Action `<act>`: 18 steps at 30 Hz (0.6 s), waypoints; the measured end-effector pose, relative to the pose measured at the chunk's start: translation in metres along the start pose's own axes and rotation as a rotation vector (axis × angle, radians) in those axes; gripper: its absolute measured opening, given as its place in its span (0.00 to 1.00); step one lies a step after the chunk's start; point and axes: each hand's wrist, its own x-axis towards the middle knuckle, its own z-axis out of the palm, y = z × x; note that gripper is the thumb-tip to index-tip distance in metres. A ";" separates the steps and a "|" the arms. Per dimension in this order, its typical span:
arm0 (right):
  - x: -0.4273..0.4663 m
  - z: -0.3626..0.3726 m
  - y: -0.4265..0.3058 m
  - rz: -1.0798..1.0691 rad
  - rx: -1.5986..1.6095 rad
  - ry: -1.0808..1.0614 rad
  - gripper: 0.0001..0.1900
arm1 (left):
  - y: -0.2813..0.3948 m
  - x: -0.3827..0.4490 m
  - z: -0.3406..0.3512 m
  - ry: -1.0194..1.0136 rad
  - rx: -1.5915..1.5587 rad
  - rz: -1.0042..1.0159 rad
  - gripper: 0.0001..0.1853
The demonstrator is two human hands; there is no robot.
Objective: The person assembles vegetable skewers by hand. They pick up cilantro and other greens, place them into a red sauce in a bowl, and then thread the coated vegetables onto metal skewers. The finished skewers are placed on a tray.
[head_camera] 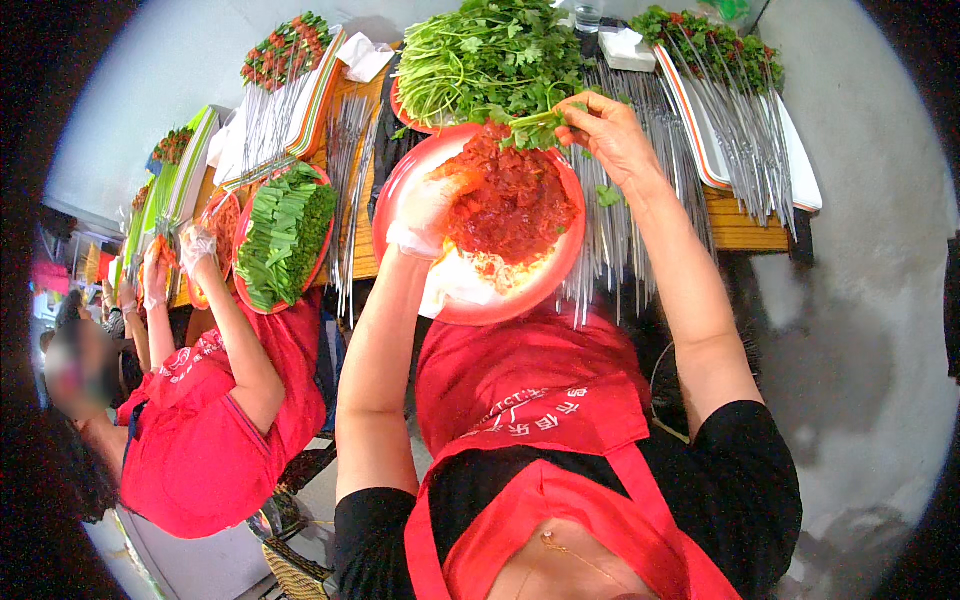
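My left hand (pixel 427 206), in a clear plastic glove, is at the left side of a heap of red marinated meat (pixel 521 206). Its fingertips are blurred and reddened, so whether they grip a piece is unclear. The meat lies in a round red-rimmed basin (pixel 484 313) with a white inside. Above the basin's upper right edge, my bare right hand (pixel 619 142) pinches a small bunch of cilantro (pixel 534 129), stems and leaves together. Directly beyond is a big pile of cilantro (pixel 487 64). Bare metal skewers (pixel 615 240) lie beneath my right forearm.
Filled skewers rest on stacked trays at right (pixel 694 135) and left (pixel 311 112). Cut green leaves fill a red basket (pixel 283 236). Left of me, a co-worker in a red apron (pixel 202 442) works with gloved hands. Tissues (pixel 626 51) and a cup (pixel 587 16) stand at the back.
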 end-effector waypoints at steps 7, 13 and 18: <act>0.000 -0.003 0.008 0.016 0.021 -0.003 0.06 | 0.004 -0.009 -0.017 0.011 0.619 -0.001 0.17; -0.001 0.002 0.010 0.008 -0.013 0.006 0.06 | -0.005 -0.016 -0.017 0.063 1.261 0.360 0.14; -0.004 0.006 0.006 0.046 -0.069 0.005 0.06 | -0.001 -0.022 -0.011 0.116 1.670 0.341 0.10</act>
